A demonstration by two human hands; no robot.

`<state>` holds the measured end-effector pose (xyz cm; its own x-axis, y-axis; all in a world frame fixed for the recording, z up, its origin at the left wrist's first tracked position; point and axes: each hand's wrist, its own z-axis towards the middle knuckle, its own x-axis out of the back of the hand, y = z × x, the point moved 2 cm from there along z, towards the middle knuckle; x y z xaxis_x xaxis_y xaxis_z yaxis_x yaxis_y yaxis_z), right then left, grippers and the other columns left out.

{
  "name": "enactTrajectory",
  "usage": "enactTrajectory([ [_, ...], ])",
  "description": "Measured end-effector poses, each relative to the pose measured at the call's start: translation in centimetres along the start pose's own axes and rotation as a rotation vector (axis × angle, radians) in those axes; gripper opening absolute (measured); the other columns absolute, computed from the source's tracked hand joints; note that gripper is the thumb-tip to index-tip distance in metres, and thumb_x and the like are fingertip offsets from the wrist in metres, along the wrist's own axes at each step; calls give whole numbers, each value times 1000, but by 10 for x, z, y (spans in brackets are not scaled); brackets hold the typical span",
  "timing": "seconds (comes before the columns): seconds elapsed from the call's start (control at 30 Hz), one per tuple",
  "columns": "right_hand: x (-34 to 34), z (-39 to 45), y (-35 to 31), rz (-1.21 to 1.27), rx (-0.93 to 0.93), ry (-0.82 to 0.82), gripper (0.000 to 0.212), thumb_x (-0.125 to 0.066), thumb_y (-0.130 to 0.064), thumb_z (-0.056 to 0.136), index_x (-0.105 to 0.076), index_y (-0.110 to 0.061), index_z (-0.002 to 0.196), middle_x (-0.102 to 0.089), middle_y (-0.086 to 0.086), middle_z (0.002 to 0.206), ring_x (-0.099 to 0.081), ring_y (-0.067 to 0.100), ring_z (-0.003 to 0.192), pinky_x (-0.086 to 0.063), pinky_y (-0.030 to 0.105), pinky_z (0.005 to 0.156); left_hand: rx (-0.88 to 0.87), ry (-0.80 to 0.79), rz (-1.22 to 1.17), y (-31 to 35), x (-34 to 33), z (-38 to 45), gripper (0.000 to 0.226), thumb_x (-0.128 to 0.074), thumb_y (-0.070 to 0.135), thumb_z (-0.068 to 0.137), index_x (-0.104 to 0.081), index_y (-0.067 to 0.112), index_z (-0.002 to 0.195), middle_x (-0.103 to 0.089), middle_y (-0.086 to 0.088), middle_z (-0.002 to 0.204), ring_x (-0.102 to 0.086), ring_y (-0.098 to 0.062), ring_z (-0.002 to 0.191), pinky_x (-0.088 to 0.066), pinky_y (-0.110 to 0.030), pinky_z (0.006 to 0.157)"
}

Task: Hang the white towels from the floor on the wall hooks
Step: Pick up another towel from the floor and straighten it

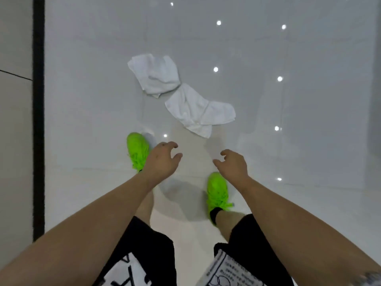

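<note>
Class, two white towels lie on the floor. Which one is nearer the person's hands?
The lower-right towel, lying just beyond the right hand; the other towel lies farther away, up-left.

I see a glossy white tiled floor [288, 112] dotted with small bright reflections of lights [215, 69]. A black vertical strip [38, 120] runs along its left edge, with a grey panel [15, 131] beyond it. Near the floor's lower middle stand two neon green sneakers [137, 150], above black shorts [152, 250] printed in white.
</note>
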<state>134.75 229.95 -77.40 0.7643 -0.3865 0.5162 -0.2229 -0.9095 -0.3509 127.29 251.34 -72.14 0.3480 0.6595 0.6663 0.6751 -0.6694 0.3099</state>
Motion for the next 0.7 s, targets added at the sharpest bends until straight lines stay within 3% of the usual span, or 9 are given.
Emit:
enactTrajectory([
  [0.17,-106,149,21,18,-76,-44,54,-65,-41,87,-55,-17,134,-64,11,122,-56,28,118,-44,34,96,-38,-140,58,-51,-93,155,42,-57,40,93,-57,18,129,-57,-9,125,-55,-25,112,-37,-28,90],
  [0.3,-170,267,36,-108,14,123,53,-66,-36,89,-48,-14,135,-56,13,121,-50,31,112,-43,38,90,-94,-181,142,-92,-154,263,42,-55,41,93,-56,20,129,-56,-7,126,-55,-23,112,-37,-28,89],
  [0.4,-198,331,49,-286,137,233,44,-71,-26,84,-53,-13,122,-53,14,118,-49,32,101,-41,38,79,-107,-172,204,-121,-185,315,40,-55,42,93,-57,21,127,-57,-5,124,-55,-22,110,-32,-25,84],
  [0.5,-214,352,58,-361,247,289,21,-67,-9,81,-63,-9,102,-56,15,104,-51,34,86,-34,38,66,-125,-214,267,-137,-199,333,41,-55,41,92,-57,19,127,-56,-7,124,-55,-23,111,-34,-27,85],
  [0.57,-218,343,60,-319,221,300,19,-62,-2,79,-67,-8,97,-58,16,101,-51,34,86,-35,39,66,-136,-245,299,-137,-198,328,41,-55,40,92,-57,19,127,-56,-7,125,-54,-25,113,-37,-29,89],
  [0.7,-200,290,48,-71,83,264,20,-63,-9,81,-75,-12,97,-63,11,98,-52,34,93,-39,34,70,-175,-281,331,-112,-169,289,40,-56,39,92,-58,18,126,-56,-8,123,-54,-25,113,-37,-30,91],
])
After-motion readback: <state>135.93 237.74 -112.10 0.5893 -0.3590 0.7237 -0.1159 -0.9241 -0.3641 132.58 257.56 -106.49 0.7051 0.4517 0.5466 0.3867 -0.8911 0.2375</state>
